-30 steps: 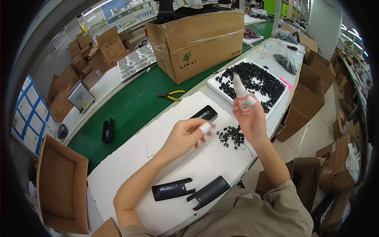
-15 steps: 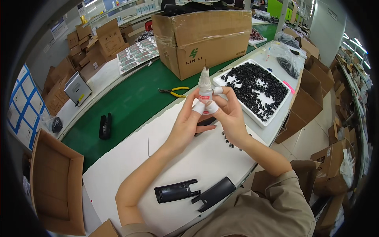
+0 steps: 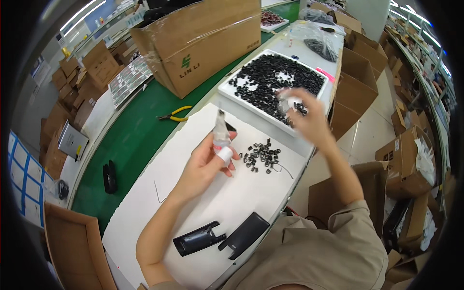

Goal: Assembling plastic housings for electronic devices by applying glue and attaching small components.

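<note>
My left hand [image 3: 199, 166] is closed round a small white squeeze bottle [image 3: 221, 137], its tapered nozzle tilted upward. A dark piece [image 3: 232, 127] shows just behind the bottle; whether the hand touches it is hidden. Over the near right side of a white tray [image 3: 227, 93] heaped with small black parts [image 3: 263, 72] is my right hand [image 3: 311, 121], its fingers smeared by motion. White coverings show on some fingertips. Between the hands, several small black pieces [image 3: 261, 157] lie loose on the white sheet [image 3: 145, 217]. Two black plastic shells [image 3: 199, 238] [image 3: 245, 235] rest nearer me.
Beyond the sheet, yellow-handled pliers [image 3: 176, 114] and another black shell [image 3: 109, 177] lie on the green surface [image 3: 130, 145]. A large cardboard box [image 3: 208, 43] stands at the back. An open carton [image 3: 72, 246] is at left, with more cartons [image 3: 355, 77] along the right.
My right hand has left the bottle and moved right to the tray. My left hand keeps the bottle, lower and tilted. The view has shifted, exposing the loose black pieces.
</note>
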{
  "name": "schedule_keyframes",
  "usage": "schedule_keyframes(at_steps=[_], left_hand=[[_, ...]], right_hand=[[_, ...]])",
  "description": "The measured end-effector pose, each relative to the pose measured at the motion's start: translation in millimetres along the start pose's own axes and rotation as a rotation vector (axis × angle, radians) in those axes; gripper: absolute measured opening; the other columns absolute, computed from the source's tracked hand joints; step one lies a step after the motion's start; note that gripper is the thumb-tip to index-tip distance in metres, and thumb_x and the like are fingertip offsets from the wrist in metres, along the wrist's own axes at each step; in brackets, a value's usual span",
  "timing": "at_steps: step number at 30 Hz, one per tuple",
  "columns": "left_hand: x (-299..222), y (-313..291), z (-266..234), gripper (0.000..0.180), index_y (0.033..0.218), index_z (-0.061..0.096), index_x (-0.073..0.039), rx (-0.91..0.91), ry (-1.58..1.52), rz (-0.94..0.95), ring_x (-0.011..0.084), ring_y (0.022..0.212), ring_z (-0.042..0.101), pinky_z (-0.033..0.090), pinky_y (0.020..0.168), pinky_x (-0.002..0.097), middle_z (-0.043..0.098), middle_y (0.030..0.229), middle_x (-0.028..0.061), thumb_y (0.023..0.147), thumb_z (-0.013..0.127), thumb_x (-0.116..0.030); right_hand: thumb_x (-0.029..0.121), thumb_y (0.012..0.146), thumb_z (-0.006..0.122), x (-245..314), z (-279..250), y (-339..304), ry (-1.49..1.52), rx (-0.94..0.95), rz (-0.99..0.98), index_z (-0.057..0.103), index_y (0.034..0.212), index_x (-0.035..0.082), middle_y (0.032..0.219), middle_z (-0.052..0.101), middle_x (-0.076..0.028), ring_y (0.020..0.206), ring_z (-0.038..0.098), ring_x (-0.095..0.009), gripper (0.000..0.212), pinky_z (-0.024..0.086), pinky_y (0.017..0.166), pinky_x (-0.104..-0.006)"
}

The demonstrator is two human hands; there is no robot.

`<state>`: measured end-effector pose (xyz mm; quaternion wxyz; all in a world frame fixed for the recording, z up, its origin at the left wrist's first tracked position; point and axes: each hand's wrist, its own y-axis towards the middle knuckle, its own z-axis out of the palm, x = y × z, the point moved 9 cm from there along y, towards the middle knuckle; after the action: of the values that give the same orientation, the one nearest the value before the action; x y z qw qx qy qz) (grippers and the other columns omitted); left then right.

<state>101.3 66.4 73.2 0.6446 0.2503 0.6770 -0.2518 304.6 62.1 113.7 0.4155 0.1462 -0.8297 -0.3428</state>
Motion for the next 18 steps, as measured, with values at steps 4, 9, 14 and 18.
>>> schedule_keyframes(at_steps=[4,9,14,18], left_hand=[[-2.1,13.8,53.4,0.034,0.121,0.038,-0.005,0.24,0.138,-0.042,0.007,0.065,0.049,0.041,0.057,0.0213,0.056,0.088,0.004,0.091,0.043,-0.019],[-3.6,46.6,109.3,0.033,0.107,0.042,-0.001,0.341,0.213,-0.005,0.0122,0.062,0.051,0.041,0.057,0.0282,0.058,0.075,0.0071,0.088,0.05,-0.027],[2.6,81.8,152.3,0.036,0.105,0.038,0.005,0.381,0.28,-0.003,0.0169,0.061,0.05,0.041,0.056,0.0318,0.053,0.069,0.0116,0.088,0.048,-0.025],[25.4,100.7,166.7,0.03,0.099,0.04,-0.001,0.396,0.382,-0.002,0.0106,0.06,0.05,0.041,0.053,0.0255,0.057,0.077,0.0054,0.089,0.048,-0.028]], right_hand=[[0.005,0.076,0.054,-138.4,-127.4,11.5,-0.524,-0.233,0.132,0.058,0.095,0.004,0.086,0.062,-0.018,0.079,0.06,-0.034,0.019,0.046,0.07,-0.036],[0.018,0.076,0.058,-258.9,-157.7,16.2,-0.714,0.133,0.38,0.054,0.099,0.001,0.089,0.061,-0.021,0.085,0.058,-0.036,0.029,0.046,0.074,-0.0407],[0.017,0.075,0.058,-265.8,-140.0,34.5,-0.823,0.177,0.138,0.055,0.103,0.005,0.09,0.061,-0.019,0.088,0.057,-0.035,0.031,0.045,0.076,-0.0428],[0.009,0.073,0.057,-268.1,-128.3,46.0,-0.809,0.332,0.213,0.054,0.106,0.002,0.092,0.06,-0.022,0.089,0.057,-0.037,0.034,0.044,0.08,-0.0425]])
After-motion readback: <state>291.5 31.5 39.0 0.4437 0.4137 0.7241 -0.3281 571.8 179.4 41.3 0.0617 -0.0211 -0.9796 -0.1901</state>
